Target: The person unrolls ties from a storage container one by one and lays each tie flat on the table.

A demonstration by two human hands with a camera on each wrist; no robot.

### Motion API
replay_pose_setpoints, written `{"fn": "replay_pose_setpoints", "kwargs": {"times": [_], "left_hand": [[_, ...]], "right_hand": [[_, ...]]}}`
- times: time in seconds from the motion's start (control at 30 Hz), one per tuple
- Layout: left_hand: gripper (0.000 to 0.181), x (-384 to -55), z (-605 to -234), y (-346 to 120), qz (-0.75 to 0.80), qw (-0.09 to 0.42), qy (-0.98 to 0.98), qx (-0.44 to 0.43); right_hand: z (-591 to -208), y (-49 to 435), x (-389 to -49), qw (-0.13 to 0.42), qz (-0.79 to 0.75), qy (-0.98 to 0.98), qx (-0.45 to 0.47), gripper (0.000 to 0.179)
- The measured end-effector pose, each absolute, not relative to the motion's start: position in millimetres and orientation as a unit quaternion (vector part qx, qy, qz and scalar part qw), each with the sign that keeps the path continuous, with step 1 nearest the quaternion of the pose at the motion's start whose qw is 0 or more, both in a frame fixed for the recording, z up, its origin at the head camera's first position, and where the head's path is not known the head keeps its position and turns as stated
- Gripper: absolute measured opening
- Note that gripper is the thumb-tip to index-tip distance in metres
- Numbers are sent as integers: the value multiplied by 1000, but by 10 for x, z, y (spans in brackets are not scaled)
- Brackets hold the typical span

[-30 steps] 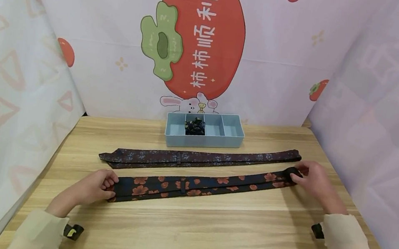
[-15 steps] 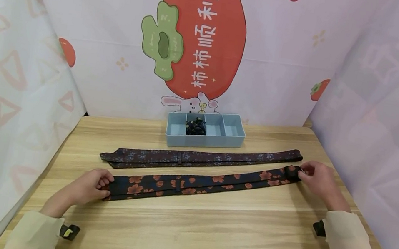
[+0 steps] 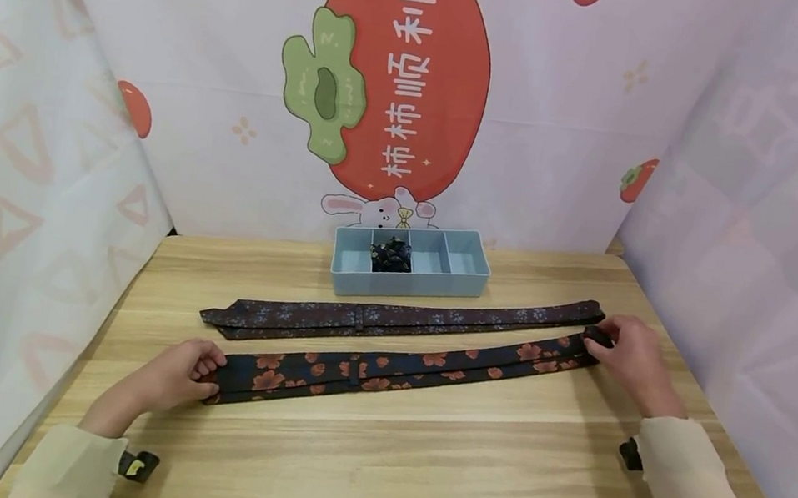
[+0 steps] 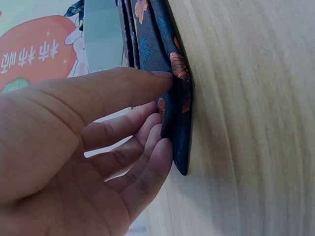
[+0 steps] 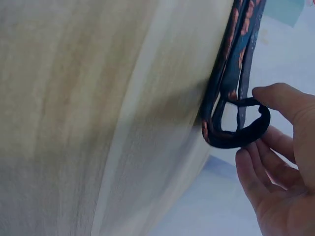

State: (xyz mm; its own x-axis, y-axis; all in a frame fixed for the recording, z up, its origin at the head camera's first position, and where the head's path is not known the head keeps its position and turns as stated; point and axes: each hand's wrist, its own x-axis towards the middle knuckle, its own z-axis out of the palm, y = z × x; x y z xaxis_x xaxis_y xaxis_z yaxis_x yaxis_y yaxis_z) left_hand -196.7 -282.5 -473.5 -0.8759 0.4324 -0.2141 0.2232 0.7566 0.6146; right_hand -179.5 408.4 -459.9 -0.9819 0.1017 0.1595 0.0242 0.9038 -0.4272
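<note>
Orange-flowered tie shifted slightly toward left edge of worktop since one second earlier; laid between left and right edges, just in front of blue-flowered tie; left end pinched by nearly closed left hand; looped right end pinched by part-open right hand.

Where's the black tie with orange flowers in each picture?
Head: the flowered tie slants across, just below the purple tie.
Left wrist: the flowered tie runs from the top edge down to below centre.
Right wrist: the flowered tie drops from the top, right of centre, into a loop by the right hand.
Shared landmark: the wooden table, in all three.
</note>
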Motion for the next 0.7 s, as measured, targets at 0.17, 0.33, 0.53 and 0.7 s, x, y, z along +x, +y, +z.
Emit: {"fn": "replay_pose_setpoints", "kwargs": {"times": [0.17, 0.33, 0.53, 0.7], "left_hand": [[29, -1968, -4736, -2887, 293, 170, 925, 172], [29, -1962, -4711, -2918, 294, 169, 925, 172], [28, -1956, -4708, -2907, 285, 166, 929, 167], [28, -1966, -4722, -2890, 278, 156, 934, 164]], "right_hand": [[-4605, 4236, -1793, 84, 262, -959, -65, 35], [-4622, 4334, -1790, 63, 262, -959, -91, 35], [-4693, 4338, -1800, 70, 229, -967, -89, 30], [-4741, 4322, -1795, 60, 219, -969, -95, 29]]}}
